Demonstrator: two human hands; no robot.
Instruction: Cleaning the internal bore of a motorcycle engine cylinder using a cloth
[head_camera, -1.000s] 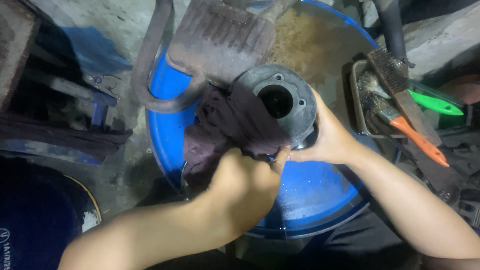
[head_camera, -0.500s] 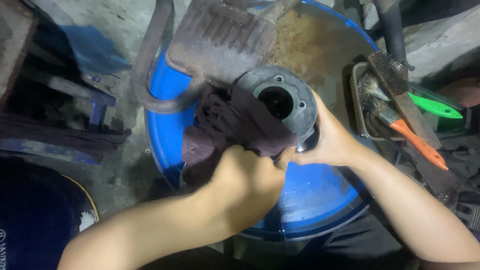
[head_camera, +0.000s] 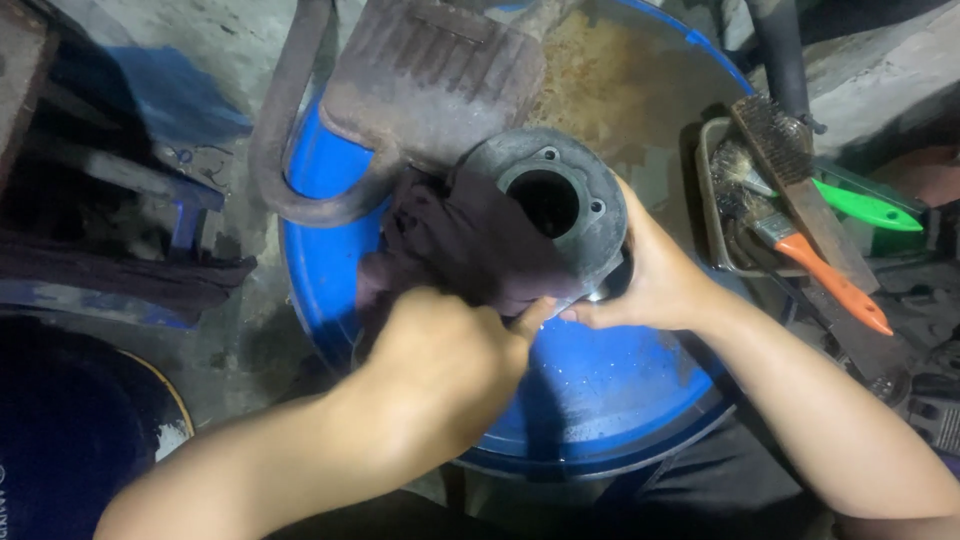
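A grey round metal part (head_camera: 545, 190) with a central bore and small bolt holes stands on top of a blue drum (head_camera: 600, 390). My right hand (head_camera: 650, 275) grips the part's right side and steadies it. My left hand (head_camera: 440, 355) is closed on a dark brownish rag (head_camera: 450, 250) that is pressed against the part's left and front side. The rag hides the lower left of the part.
A rusty ribbed metal piece (head_camera: 430, 80) with a curved pipe (head_camera: 285, 150) rests on the drum's far side. To the right, a tray (head_camera: 705, 190) holds a wire brush (head_camera: 790, 170) and brushes with orange (head_camera: 830, 285) and green (head_camera: 865, 205) handles. Dark clutter lies at left.
My left hand has shifted slightly with the rag along the part's side. The right hand and the part stay in place.
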